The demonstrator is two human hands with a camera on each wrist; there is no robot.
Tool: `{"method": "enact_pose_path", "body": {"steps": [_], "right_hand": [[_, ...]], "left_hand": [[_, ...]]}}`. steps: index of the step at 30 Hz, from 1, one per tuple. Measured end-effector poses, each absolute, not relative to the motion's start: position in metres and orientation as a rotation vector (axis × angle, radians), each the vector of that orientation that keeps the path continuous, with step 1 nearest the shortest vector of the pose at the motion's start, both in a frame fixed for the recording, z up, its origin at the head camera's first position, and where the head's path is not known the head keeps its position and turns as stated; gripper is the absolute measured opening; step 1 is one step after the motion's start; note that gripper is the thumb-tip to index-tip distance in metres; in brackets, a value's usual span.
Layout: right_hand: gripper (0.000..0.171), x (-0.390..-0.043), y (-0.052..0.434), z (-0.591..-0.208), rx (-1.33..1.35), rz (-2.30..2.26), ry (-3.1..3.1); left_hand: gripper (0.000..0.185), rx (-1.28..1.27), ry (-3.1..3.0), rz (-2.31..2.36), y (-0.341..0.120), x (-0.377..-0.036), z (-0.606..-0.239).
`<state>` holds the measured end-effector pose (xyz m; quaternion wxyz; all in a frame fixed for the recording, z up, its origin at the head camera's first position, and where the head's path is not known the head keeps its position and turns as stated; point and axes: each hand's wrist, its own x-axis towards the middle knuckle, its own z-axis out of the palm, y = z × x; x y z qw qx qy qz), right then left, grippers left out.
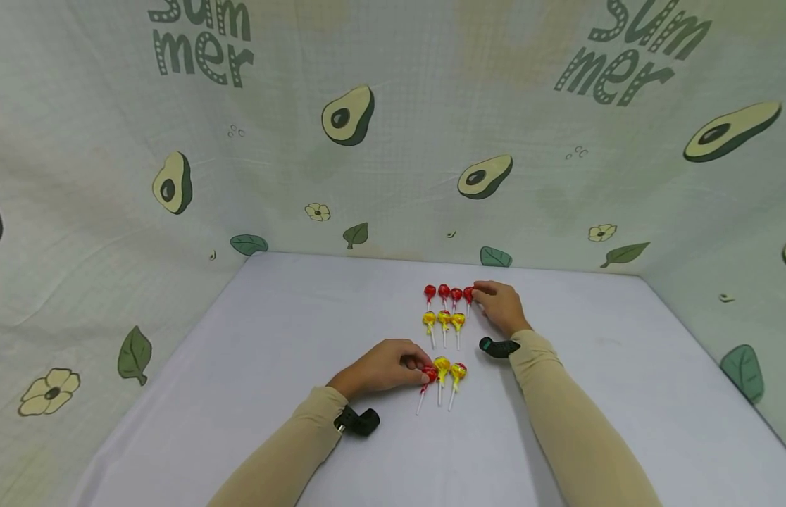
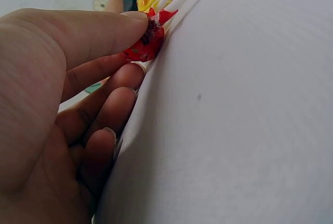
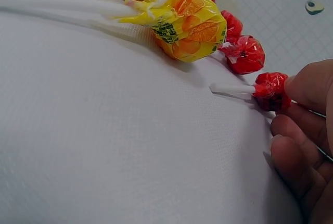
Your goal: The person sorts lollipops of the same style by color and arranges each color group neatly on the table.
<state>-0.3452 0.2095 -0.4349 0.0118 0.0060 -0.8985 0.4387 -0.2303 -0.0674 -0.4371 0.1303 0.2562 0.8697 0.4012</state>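
My left hand (image 1: 389,367) pinches a red lollipop (image 2: 147,44) by its wrapped head, between thumb and index finger, low over the white table. Its stick points toward me. Just right of it lie two yellow lollipops (image 1: 457,374), side by side. Farther back, my right hand (image 1: 499,307) pinches another red lollipop (image 3: 271,91) by the head, at the right end of a row of red lollipops (image 1: 444,291). In front of that row lies a row of three yellow lollipops (image 1: 444,320), sticks toward me.
A white cloth covers the table (image 1: 291,310). Behind and beside it hangs a pale curtain (image 1: 406,183) printed with avocados, leaves and lettering. Each wrist wears a black camera, such as the left wrist camera (image 1: 361,421).
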Motion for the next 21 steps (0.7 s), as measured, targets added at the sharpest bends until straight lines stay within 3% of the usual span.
{"method": "enact_pose_path", "body": {"steps": [21], "right_hand": [[0.038, -0.3448, 0.2136, -0.4403, -0.006, 1.45, -2.739]], "left_hand": [[0.015, 0.741, 2.543, 1.145, -0.0667, -0.2289, -0.438]]}}
